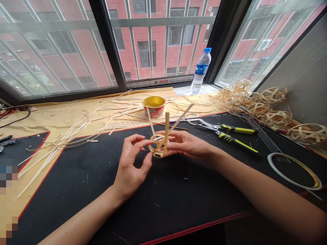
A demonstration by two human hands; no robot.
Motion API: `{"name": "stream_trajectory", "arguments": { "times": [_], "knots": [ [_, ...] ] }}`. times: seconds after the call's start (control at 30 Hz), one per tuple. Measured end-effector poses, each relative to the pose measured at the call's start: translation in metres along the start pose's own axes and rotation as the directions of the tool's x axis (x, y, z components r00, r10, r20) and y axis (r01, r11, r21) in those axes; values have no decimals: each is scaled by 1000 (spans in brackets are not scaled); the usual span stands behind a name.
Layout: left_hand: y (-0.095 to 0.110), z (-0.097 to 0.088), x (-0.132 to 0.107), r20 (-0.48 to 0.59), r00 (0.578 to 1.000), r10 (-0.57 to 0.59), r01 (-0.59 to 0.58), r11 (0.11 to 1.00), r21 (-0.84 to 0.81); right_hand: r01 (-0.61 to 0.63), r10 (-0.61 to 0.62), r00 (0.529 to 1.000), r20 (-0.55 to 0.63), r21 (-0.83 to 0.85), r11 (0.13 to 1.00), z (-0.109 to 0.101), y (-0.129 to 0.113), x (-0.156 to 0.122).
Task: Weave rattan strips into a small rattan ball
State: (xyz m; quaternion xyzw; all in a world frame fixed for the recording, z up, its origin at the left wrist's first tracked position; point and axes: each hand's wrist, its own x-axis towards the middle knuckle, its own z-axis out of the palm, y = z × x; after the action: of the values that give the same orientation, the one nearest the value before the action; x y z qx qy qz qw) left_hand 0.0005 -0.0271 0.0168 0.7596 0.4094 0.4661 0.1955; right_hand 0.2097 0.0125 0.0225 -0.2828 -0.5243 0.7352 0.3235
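A small woven ball of pale bamboo strips (pixel 158 154) is held just above the black mat, with several loose strip ends standing up from it. My right hand (pixel 185 144) grips its right side, thumb in front and the other fingers behind. At the left side, my left hand (pixel 134 160) has its index finger and thumb tips curved against the weave; its other fingers are loosely bent. One broad upright strip (pixel 167 127) rises near my right thumb. A second strip (pixel 182 117) slants up to the right, and a thinner one (pixel 150 120) leans left.
Behind the ball stands a red tin bowl (pixel 154 109). Loose bamboo strips (pixel 76 131) spread left. To the right lie yellow-green-handled shears (pixel 222 131), a tape roll (pixel 293 170) and several woven balls (pixel 276 117). A water bottle (pixel 200 73) stands by the window.
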Motion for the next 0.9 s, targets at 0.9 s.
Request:
{"name": "stream_trajectory", "arguments": {
  "times": [0.9],
  "knots": [
    [7,-10,9,-22,988,-150,144,975,-171,101,-147,987,-72,-436,894,24,9,-1]
  ]
}}
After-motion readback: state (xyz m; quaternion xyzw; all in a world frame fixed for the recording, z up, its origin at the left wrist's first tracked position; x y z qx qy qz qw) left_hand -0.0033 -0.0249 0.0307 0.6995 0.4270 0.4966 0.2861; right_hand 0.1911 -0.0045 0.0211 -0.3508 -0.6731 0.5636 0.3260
